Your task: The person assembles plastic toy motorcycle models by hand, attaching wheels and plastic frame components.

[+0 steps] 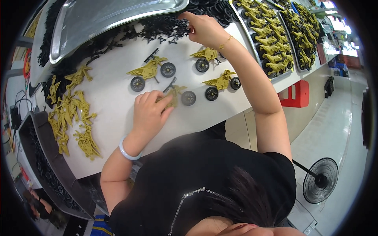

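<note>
My left hand (150, 112) is closed around the yellow body of a toy motorcycle (172, 98), its fingers covering much of it. A black wheel (188, 98) and a thin black part show beside those fingers. At the far side of the table, my right hand (204, 30) has its fingers curled into a heap of small black plastic parts (161, 28); what they grip is hidden. Beyond my left hand rests another yellow motorcycle (145, 71) with two black wheels. Two more, an upper motorcycle (205, 55) and a lower motorcycle (219, 82), lie to the right.
Loose yellow motorcycle bodies (69, 110) are piled at the left. A metal tray (114, 17) sits over the black parts at the back. Trays of yellow motorcycles (269, 37) stand far right. A dark bin (41, 126) adjoins the left edge; a fan (321, 180) stands at lower right.
</note>
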Demonstrator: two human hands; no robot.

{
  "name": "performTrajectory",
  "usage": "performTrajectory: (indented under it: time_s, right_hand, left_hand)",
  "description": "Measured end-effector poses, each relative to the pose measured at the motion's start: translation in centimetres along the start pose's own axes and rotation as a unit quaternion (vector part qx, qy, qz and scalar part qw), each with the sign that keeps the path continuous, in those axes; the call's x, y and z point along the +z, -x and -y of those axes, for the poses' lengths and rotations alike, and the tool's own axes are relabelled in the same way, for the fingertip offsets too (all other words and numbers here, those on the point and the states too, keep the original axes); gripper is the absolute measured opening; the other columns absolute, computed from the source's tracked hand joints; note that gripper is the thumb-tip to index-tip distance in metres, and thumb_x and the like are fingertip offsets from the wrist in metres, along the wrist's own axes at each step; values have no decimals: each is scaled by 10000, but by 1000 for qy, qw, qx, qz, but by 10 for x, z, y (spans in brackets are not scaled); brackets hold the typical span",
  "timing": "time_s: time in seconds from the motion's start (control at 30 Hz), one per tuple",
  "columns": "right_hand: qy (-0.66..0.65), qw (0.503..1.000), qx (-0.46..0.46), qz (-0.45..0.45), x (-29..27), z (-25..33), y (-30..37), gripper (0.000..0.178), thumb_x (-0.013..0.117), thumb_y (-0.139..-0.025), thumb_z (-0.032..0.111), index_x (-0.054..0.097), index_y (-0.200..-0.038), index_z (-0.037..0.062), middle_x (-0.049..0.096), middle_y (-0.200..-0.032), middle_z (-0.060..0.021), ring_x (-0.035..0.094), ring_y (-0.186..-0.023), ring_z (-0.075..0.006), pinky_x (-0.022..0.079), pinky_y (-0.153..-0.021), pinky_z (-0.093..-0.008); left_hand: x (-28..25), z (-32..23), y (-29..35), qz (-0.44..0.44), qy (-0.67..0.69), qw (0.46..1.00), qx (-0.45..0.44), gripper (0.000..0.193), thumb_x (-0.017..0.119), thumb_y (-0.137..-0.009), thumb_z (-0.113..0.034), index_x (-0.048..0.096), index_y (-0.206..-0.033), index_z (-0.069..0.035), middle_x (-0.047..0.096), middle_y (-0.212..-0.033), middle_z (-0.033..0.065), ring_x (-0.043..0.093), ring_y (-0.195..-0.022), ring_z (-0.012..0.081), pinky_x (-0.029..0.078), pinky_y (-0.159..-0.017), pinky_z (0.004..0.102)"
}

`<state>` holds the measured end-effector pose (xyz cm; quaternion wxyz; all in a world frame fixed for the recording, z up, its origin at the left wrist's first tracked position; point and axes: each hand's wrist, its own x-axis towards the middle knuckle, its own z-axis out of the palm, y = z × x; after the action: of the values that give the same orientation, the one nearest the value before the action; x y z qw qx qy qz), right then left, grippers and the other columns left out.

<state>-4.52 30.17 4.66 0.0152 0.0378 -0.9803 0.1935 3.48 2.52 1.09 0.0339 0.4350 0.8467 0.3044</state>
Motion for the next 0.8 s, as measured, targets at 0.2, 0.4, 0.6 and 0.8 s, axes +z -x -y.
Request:
performTrajectory:
  time_s: [0.2,0.4,0.6,0.8]
  right_hand:
    - [61,997,-31,-36,-6,6,-8,371,636,-770,182,626,-1124,73,678,-958,-172,646,-935,-323,512,-838,-401]
    - [-56,998,19,-11,-15,1,11,234,619,-810,126,691,-1024,64,688,-916,-143,658,-869,-296,513,-798,-385]
    - [-303,952,25,28,8,-17,-2,536,648,-728,22,555,-1249,108,615,-792,-37,612,-737,-175,507,-728,-287]
    - [-63,996,-58,-35,12,-1,-4,462,561,-727,-16,565,-1174,102,601,-868,-98,617,-817,-255,512,-761,-356]
  left_hand:
    - [-1,1,0,3,-3,1000,-4,310,750,-706,-190,697,-995,-91,567,-911,29,532,-862,222,387,-796,356]
    - [-1,-1,-3,2,5,1000,-9,307,749,-715,-190,699,-1006,-107,561,-905,13,530,-848,192,382,-794,346]
    - [1,2,0,-9,7,1000,-9,284,750,-720,-194,693,-986,-112,553,-897,3,531,-835,177,376,-787,341]
    - [2,3,2,-17,8,1000,-12,272,750,-721,-196,688,-974,-119,549,-898,-5,532,-834,171,371,-775,337]
